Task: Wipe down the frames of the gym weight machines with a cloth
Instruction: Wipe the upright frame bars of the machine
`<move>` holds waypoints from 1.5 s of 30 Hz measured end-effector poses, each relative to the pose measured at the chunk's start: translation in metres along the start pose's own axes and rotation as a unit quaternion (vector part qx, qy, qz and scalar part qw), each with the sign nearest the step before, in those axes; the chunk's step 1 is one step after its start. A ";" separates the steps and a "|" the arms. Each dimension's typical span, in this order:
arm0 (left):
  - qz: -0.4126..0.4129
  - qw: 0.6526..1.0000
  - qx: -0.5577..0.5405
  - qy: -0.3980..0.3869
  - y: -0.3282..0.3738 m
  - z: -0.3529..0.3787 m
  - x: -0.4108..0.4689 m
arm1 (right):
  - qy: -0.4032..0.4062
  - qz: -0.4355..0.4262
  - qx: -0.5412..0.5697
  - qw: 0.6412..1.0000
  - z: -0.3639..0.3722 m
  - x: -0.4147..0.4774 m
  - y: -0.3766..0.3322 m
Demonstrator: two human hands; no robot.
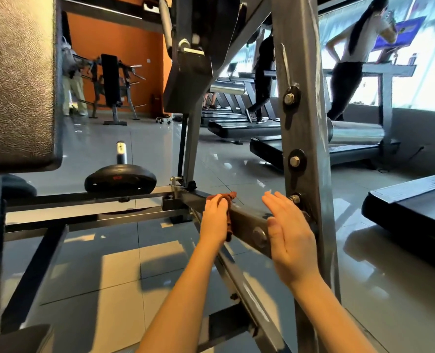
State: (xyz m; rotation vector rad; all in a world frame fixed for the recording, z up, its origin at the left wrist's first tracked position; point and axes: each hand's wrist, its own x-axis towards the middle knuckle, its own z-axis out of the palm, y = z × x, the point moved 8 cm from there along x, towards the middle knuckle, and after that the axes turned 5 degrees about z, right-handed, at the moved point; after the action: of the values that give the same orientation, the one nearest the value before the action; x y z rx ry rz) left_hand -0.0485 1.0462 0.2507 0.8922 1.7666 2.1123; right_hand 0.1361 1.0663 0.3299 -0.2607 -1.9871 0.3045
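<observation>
Two bare hands are down low at the weight machine. The left hand (pixel 215 217) has its fingers curled over a reddish-brown cloth (pixel 224 199) and holds it against the top of a sloping grey bar (pixel 244 222) of the frame, with a fold of the cloth hanging down the bar's near side. The right hand (pixel 290 238) is just beside it, palm turned toward the bar, fingers straight and close together and thumb a little apart, gripping nothing. Its fingertips are up by the lowest bolt on the grey upright post (pixel 303 123), where the bar joins the post. From where I stand I cannot tell whether the palm touches the metal.

Left of the cloth, along the low rails of the frame, a black weight plate (pixel 121 182) sits on a short peg. A dark padded backrest (pixel 17 85) fills the near left. The floor (pixel 109 263) is glossy pale tile.

Beyond the post runs a row of treadmills (pixel 351 149) by bright windows, with one person (pixel 349 62) on the nearest and another (pixel 263 72) further along. A third person with a backpack (pixel 71 80) stands by the orange wall (pixel 114 44).
</observation>
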 end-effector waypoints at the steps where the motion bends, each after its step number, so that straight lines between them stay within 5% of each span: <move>1: 0.008 1.000 -0.007 -0.003 0.011 0.004 -0.007 | 0.000 -0.001 0.005 1.000 0.000 0.000 0.000; 6: 0.126 0.990 0.045 -0.042 0.045 0.025 -0.044 | -0.003 -0.010 0.021 1.000 -0.002 0.002 -0.001; 12: 0.153 0.945 0.281 -0.068 0.040 0.012 -0.003 | -0.008 0.005 0.015 1.000 0.000 0.002 0.001; 17: 0.272 0.925 0.262 -0.045 0.070 0.028 -0.050 | -0.008 0.007 0.018 1.000 -0.001 0.002 0.000; 22: 0.185 0.877 0.423 -0.134 0.057 0.024 -0.012 | -0.011 0.020 0.023 0.999 -0.003 0.004 0.001; 24: 0.202 0.891 0.386 -0.129 0.062 0.026 -0.024 | -0.006 0.023 0.031 0.999 -0.005 0.000 0.001; 27: 0.199 0.956 0.201 -0.076 0.083 0.028 -0.056 | 0.021 0.046 0.035 0.998 -0.011 -0.002 0.008; 30: 0.286 0.920 0.256 -0.079 0.090 0.030 -0.053 | 0.037 0.083 0.021 0.996 -0.013 0.000 0.015; 31: 0.318 0.877 0.345 -0.102 0.088 0.034 -0.046 | 0.035 0.092 0.013 0.995 -0.012 0.000 0.015; 33: 0.254 0.848 0.440 -0.147 0.073 0.034 -0.025 | 0.033 0.099 -0.002 0.995 -0.012 -0.003 0.014; 36: 0.166 0.946 0.250 -0.119 0.076 0.031 -0.039 | 0.028 0.094 -0.020 0.995 -0.013 -0.005 0.012; 38: 0.138 0.977 0.132 -0.096 0.083 0.034 -0.063 | 0.023 0.084 -0.028 0.996 -0.011 -0.004 0.012; 40: 0.156 0.975 0.129 -0.096 0.088 0.034 -0.067 | 0.022 0.082 -0.034 0.996 -0.010 -0.002 0.013; 45: 0.159 0.918 0.324 -0.164 0.070 0.025 -0.023 | 0.027 0.098 -0.043 0.994 -0.012 -0.003 0.010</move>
State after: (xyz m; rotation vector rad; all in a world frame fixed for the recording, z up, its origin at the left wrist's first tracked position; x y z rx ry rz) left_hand -0.0023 1.0371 0.3130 1.6832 2.2703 1.3792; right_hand 0.1493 1.0758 0.3289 -0.5159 -1.9270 0.3322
